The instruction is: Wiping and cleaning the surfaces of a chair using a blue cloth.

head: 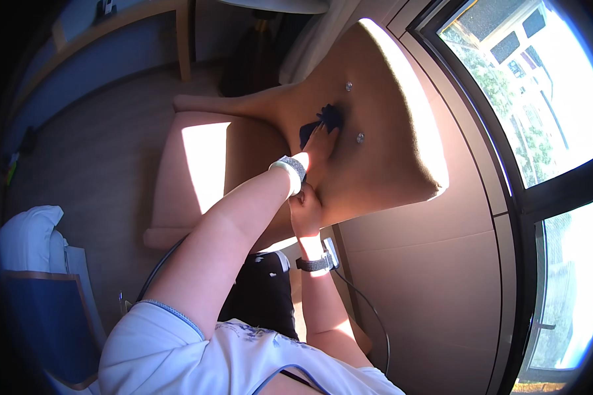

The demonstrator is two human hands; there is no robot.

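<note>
My left hand [321,141] presses a crumpled dark blue cloth [331,116] against the inner backrest of a brown upholstered armchair [383,163]. Part of the cloth shows on either side of the fingers. Two clear, shiny buttons, an upper one [349,86] and a lower one [360,138], sit in the backrest beside the cloth. Nearer to me, my right hand [306,210] is curled at the chair's near side, just below my left wrist; what lies inside its fingers is hidden. Both wrists wear dark straps, with a white band on the left one.
A large dark-framed window [563,192] and a panelled wall [425,256] stand to the right. The chair's pink seat [178,173] extends left over the wood-look floor [94,143]. White pillows [29,242] lie at lower left. Cables run beside both arms. A round table [281,5] stands at the top.
</note>
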